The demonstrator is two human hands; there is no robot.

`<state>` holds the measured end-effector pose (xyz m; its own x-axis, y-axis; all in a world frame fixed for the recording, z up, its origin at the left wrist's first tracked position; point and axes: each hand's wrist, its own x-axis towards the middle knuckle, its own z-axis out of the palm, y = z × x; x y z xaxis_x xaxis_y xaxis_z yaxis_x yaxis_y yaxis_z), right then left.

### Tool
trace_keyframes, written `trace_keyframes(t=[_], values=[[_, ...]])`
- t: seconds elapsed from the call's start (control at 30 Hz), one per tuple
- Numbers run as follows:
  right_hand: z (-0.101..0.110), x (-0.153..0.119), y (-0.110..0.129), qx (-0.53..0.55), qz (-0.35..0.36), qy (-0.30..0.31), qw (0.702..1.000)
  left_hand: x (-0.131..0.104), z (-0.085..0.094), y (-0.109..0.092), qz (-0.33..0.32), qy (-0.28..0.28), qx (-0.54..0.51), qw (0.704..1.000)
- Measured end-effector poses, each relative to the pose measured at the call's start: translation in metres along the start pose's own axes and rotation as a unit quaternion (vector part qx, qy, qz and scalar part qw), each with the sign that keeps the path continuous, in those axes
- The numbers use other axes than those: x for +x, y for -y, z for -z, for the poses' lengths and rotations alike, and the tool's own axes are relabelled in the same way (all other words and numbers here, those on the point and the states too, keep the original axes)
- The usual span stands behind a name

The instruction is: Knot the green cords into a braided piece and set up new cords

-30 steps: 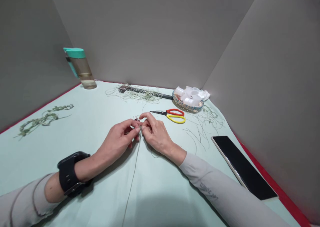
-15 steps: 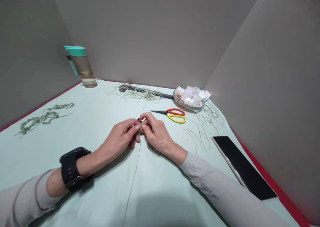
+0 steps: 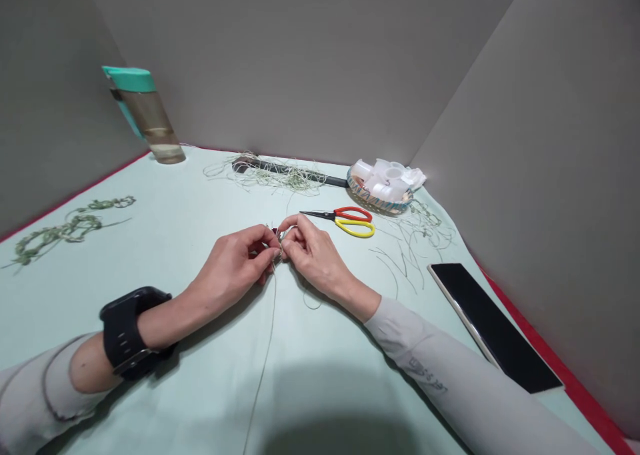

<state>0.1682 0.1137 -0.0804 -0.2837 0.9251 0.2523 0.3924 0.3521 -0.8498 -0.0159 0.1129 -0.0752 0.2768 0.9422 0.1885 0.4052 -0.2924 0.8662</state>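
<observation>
Both hands pinch cord (image 3: 267, 335) at one knot: left hand (image 3: 235, 268), right hand (image 3: 313, 255); finished braids (image 3: 65, 228) at 9 o'clock, loose strands (image 3: 273, 175) at 12 remain.

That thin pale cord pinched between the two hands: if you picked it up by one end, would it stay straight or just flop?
It would probably flop. The cord trails from the left hand and right hand in a slack line across the tablecloth. It looks very thin, so likely nearly weightless. The loose strands nearby lie curled, so it may tangle easily.
</observation>
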Motion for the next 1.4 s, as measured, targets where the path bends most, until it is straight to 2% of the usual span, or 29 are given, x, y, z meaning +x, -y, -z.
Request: trace_keyframes(t=[0.27, 0.47, 0.83, 1.17, 1.4], values=[[0.003, 0.002, 0.001, 0.029, -0.021, 0.029, 0.999, 0.003, 0.002, 0.004, -0.003, -0.022, -0.014, 1.0], [0.005, 0.002, -0.001, 0.04, -0.02, 0.04, 0.998, 0.001, 0.0, 0.01, 0.009, -0.01, -0.052, 0.999], [0.008, 0.004, -0.009, 0.105, -0.019, 0.051, 0.993, 0.001, 0.0, 0.002, 0.011, -0.017, -0.065, 0.998], [0.007, 0.001, 0.0, 0.125, 0.018, 0.047, 0.991, -0.002, 0.002, -0.003, -0.016, -0.056, -0.056, 0.997], [0.007, 0.001, -0.003, 0.103, 0.007, 0.05, 0.993, -0.002, 0.002, -0.006, -0.03, -0.096, -0.085, 0.991]])
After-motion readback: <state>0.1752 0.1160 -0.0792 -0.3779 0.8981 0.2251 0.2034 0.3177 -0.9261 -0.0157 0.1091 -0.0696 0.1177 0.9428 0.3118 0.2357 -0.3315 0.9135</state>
